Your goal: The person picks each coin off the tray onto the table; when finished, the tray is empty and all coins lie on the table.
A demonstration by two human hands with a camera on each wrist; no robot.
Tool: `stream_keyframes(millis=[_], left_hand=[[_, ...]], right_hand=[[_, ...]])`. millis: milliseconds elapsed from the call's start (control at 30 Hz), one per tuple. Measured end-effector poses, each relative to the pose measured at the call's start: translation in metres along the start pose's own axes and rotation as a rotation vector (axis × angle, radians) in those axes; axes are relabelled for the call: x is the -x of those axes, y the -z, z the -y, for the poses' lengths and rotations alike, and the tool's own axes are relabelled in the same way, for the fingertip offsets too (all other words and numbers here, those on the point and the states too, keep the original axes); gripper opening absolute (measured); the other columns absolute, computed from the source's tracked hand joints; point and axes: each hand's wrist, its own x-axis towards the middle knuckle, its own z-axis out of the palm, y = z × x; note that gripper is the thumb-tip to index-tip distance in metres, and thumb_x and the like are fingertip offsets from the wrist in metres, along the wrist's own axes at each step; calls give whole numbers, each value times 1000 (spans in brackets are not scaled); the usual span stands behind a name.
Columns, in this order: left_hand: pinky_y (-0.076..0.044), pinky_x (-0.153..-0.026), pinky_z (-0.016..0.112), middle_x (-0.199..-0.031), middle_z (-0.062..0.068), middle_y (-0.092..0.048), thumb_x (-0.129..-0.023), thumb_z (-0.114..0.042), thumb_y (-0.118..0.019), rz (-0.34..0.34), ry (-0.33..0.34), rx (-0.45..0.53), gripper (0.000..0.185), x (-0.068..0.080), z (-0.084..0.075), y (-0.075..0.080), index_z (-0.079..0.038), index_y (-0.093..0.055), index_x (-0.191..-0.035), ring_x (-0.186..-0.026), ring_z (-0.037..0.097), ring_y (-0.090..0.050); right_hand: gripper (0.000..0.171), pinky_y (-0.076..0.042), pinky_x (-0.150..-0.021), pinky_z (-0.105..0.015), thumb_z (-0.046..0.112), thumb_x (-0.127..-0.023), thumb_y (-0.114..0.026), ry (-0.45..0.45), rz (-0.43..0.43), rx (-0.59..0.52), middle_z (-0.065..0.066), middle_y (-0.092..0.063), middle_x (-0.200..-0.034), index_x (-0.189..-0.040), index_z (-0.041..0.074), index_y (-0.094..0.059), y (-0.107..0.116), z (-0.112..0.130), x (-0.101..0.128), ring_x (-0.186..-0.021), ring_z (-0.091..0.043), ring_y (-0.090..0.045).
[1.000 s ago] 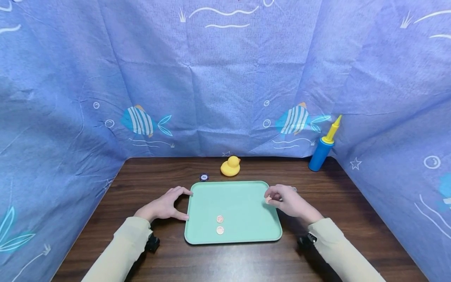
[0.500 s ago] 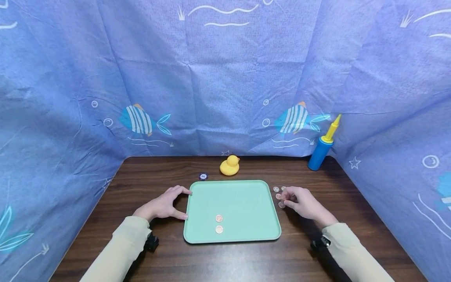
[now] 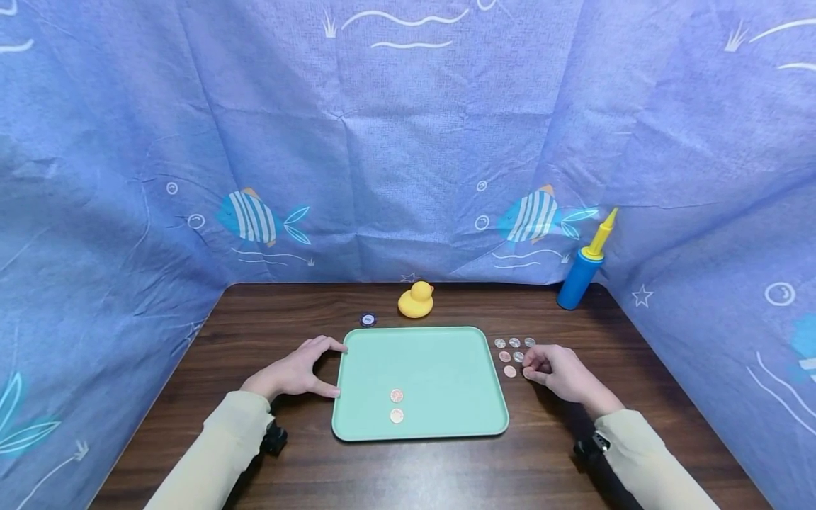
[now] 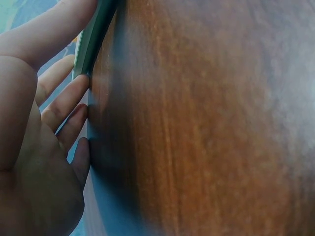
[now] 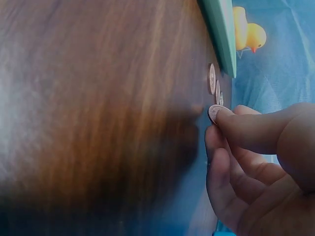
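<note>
A: On the left of the tabletop (image 3: 268, 319), the left hand (image 3: 295, 372) lies against the near left edge of the green tray (image 3: 446, 354). Why there?

B: As I read it, to steady the tray. Its fingers (image 4: 64, 105) are only loosely bent, tips touching the rim, thumb along the side; nothing is held in them.

A: And in the tray itself?

B: Two coins in the tray (image 3: 397, 405), one just behind the other, near the front edge. Behind the tray stand a small dark disc (image 3: 367, 319) and a yellow rubber duck (image 3: 416, 299), both apart from it.

A: Then to the right of the tray?

B: A cluster of loose coins (image 3: 512, 352) lies flat on the wood, close beside the tray's right edge and in easy reach. The right hand (image 3: 559, 373) rests just beside them, knuckles up.

A: Holding anything?

B: Yes. The wrist view shows its fingers (image 5: 246, 130) closed narrow on one coin (image 5: 213, 112), pinched at the edge between thumb and forefinger and tilted up off the wood. Probably that edge grip suits so flat a thing.

A: Farther right?

B: A blue and yellow hand pump (image 3: 583, 265) leans at the back corner against the blue cloth backdrop (image 3: 408, 142).
</note>
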Motion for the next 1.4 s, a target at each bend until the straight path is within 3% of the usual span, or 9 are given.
stream_keyframes(millis=[333,767,1400], left_hand=[[-33,-117,64,-155,8,-46,-79,-52,-90,-1,2,-1,81,0,0,-1,-23,-55,-145,-149,35,-34],[-33,-117,64,-155,8,-46,-79,-52,-90,-2,4,-2,81,0,0,0,-23,-55,-146,-150,35,-34],[-33,-117,64,-155,7,-46,-80,-52,-90,2,-3,-3,80,0,0,1,-23,-55,-145,-149,35,-34]], right_hand=[[13,-52,-68,-29,3,-88,-83,-45,48,48,6,-69,-81,-90,12,-73,-1,3,0,-70,-7,-62],[12,-52,-66,-28,6,-88,-83,-36,21,100,9,-70,-79,-87,13,-74,-5,-3,-2,-69,-3,-61],[10,-53,-68,-31,12,-90,-83,-70,37,116,7,-69,-81,-89,13,-74,-5,-2,-6,-73,-8,-61]])
